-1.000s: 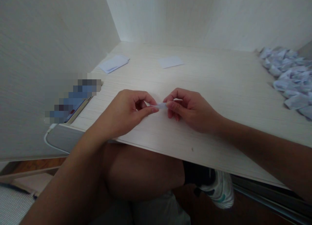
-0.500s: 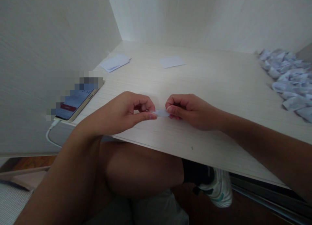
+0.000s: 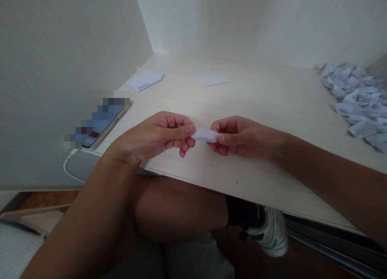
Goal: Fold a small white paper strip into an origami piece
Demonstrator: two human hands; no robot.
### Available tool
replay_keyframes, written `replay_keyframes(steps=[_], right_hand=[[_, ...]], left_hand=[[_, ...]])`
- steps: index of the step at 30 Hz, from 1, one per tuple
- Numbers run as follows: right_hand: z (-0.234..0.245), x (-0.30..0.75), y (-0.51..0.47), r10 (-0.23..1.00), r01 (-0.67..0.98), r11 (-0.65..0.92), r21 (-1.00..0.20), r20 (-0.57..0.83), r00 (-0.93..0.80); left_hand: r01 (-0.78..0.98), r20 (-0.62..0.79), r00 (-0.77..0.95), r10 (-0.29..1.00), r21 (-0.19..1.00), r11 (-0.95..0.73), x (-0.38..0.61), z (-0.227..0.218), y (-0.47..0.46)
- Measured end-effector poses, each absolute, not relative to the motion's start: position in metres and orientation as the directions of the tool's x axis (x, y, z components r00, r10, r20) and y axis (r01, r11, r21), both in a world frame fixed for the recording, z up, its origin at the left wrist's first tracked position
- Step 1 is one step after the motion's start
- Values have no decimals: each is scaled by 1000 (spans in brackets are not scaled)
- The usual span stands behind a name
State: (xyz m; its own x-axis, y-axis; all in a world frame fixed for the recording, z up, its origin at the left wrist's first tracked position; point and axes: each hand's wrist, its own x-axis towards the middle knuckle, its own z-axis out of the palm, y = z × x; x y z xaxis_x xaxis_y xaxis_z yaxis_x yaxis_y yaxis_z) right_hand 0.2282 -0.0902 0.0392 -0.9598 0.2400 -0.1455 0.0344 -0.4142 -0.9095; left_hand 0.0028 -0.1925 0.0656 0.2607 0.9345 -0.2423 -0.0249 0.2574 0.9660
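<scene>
Between my two hands a narrow, folded strip of white paper (image 3: pixel 204 135) is held level above the near part of the desk. My left hand (image 3: pixel 172 132) pinches its left end, thumb on top and the fingers curled beneath. At the right end, my right hand (image 3: pixel 236 137) grips the strip between thumb and curled fingers. Parts of both ends are hidden under the fingertips.
A single white sheet (image 3: pixel 214 79) and a small paper stack (image 3: pixel 146 80) lie farther back on the desk (image 3: pixel 272 93). A phone (image 3: pixel 104 123) with a white cable (image 3: pixel 65 166) rests at left. Several folded papers (image 3: pixel 359 101) are heaped at right. My knee is below the edge.
The paper strip has been raised slightly and shows more of its face. My left hand has turned so its thumb lies on top, with its lower fingers now visible beneath.
</scene>
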Motion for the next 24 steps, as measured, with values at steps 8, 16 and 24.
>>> replay_keyframes(steps=[8, 16, 24], right_hand=[[35, 227, -89, 354, -10, -341, -940, -118, -928], [42, 227, -86, 258, 49, -33, -998, -56, -965], [33, 227, -98, 502, 5, 394, -919, 211, -839]], left_hand=[[46, -257, 243, 935, 966, 254, 3, 65, -192], [303, -162, 375, 913, 952, 45, -4, 73, -198], [542, -29, 213, 977, 835, -93, -3, 73, -206]])
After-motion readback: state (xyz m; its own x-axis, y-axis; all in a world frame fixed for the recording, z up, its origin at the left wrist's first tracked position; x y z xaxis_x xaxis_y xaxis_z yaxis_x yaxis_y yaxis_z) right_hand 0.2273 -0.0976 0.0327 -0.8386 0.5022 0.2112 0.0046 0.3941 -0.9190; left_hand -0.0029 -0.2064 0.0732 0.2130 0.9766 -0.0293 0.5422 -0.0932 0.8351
